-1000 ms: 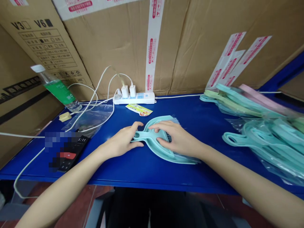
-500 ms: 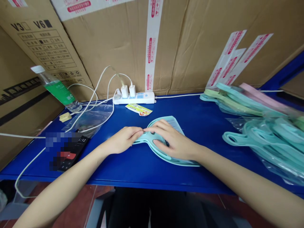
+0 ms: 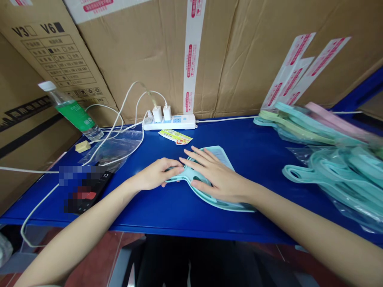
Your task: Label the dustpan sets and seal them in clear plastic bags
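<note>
Left hand [image 3: 157,173] grips a pale-turquoise fan-shaped plastic dustpan set [image 3: 188,174] at left; right hand [image 3: 218,178] lies across it, fingers spread

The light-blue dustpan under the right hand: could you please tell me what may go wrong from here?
The left hand holds only the handle and the right hand is spread flat, so the dustpan might swivel. The left forearm passes near the phone and could nudge it. A white cable hangs past the table's front edge and might snag.
</note>
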`<state>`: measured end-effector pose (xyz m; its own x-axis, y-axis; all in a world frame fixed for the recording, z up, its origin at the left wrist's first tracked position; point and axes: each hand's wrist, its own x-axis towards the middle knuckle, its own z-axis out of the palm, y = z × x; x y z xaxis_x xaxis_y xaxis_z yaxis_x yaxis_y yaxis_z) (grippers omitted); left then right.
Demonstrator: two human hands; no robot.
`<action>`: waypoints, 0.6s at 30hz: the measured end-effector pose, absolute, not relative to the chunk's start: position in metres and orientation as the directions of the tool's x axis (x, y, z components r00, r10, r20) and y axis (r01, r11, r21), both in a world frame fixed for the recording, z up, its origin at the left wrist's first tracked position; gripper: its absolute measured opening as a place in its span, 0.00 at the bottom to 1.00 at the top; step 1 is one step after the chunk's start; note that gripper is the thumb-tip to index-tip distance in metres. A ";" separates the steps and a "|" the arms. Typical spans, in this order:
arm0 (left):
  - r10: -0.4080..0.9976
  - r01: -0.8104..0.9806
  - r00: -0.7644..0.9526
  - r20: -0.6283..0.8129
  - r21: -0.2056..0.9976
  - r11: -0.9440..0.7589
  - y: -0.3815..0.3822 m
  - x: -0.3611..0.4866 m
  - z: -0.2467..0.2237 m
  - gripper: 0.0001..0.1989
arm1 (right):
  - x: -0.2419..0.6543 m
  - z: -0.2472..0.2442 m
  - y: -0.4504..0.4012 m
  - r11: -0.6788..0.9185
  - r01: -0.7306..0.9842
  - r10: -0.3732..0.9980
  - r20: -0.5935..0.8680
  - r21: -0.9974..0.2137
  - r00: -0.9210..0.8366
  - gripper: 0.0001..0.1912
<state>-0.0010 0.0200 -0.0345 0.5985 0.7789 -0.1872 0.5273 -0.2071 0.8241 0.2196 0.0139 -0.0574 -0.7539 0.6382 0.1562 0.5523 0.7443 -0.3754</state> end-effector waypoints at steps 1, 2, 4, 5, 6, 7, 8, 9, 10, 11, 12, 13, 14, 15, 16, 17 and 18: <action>0.780 0.527 0.597 -0.188 0.825 -0.205 0.020 -0.001 -0.034 0.20 | 0.220 -0.057 0.014 0.747 0.551 0.636 0.158 -0.372 -0.755 0.34; 0.781 0.527 0.595 -0.189 0.825 -0.202 0.020 -0.001 -0.035 0.20 | 0.220 -0.057 0.014 0.750 0.550 0.633 0.158 -0.368 -0.757 0.34; 0.783 0.528 0.591 -0.193 0.826 -0.195 0.020 -0.001 -0.035 0.20 | 0.220 -0.058 0.013 0.753 0.552 0.632 0.158 -0.358 -0.759 0.32; 0.784 0.525 0.590 -0.194 0.830 -0.189 0.020 -0.001 -0.035 0.20 | 0.220 -0.058 0.013 0.755 0.553 0.631 0.159 -0.352 -0.760 0.32; 0.785 0.519 0.588 -0.196 0.835 -0.181 0.021 -0.001 -0.035 0.20 | 0.220 -0.058 0.013 0.758 0.554 0.629 0.163 -0.345 -0.760 0.31; 0.785 0.510 0.587 -0.197 0.843 -0.170 0.021 -0.001 -0.036 0.20 | 0.220 -0.059 0.013 0.761 0.553 0.628 0.172 -0.338 -0.759 0.31; 0.784 0.498 0.588 -0.199 0.853 -0.157 0.021 0.000 -0.036 0.21 | 0.220 -0.059 0.013 0.767 0.551 0.624 0.182 -0.330 -0.760 0.31; 0.782 0.482 0.590 -0.199 0.864 -0.144 0.021 0.000 -0.036 0.21 | 0.220 -0.059 0.013 0.773 0.547 0.619 0.193 -0.322 -0.761 0.30; 0.779 0.465 0.595 -0.199 0.876 -0.131 0.021 0.001 -0.035 0.21 | 0.220 -0.059 0.014 0.779 0.544 0.614 0.202 -0.313 -0.763 0.30; 0.775 0.447 0.600 -0.199 0.886 -0.119 0.021 0.002 -0.035 0.21 | 0.220 -0.059 0.014 0.783 0.542 0.610 0.206 -0.305 -0.765 0.30; 0.769 0.432 0.607 -0.199 0.895 -0.109 0.021 0.002 -0.034 0.21 | 0.220 -0.059 0.014 0.786 0.540 0.606 0.205 -0.300 -0.768 0.30; 0.764 0.420 0.613 -0.201 0.902 -0.099 0.021 0.003 -0.033 0.21 | 0.220 -0.059 0.014 0.787 0.540 0.605 0.201 -0.297 -0.771 0.30; 0.761 0.414 0.615 -0.207 0.906 -0.089 0.021 0.003 -0.033 0.21 | 0.221 -0.059 0.014 0.787 0.541 0.604 0.196 -0.296 -0.772 0.31; 0.760 0.415 0.613 -0.215 0.907 -0.077 0.021 0.003 -0.032 0.20 | 0.221 -0.059 0.014 0.787 0.540 0.604 0.190 -0.298 -0.774 0.31; 0.761 0.421 0.607 -0.228 0.905 -0.065 0.021 0.003 -0.032 0.20 | 0.221 -0.059 0.014 0.787 0.539 0.602 0.183 -0.301 -0.777 0.31; 0.764 0.431 0.598 -0.241 0.901 -0.054 0.021 0.002 -0.033 0.20 | 0.221 -0.059 0.014 0.786 0.536 0.600 0.175 -0.306 -0.780 0.31; 0.767 0.442 0.589 -0.252 0.896 -0.045 0.021 0.002 -0.033 0.19 | 0.221 -0.059 0.014 0.786 0.535 0.599 0.166 -0.311 -0.783 0.32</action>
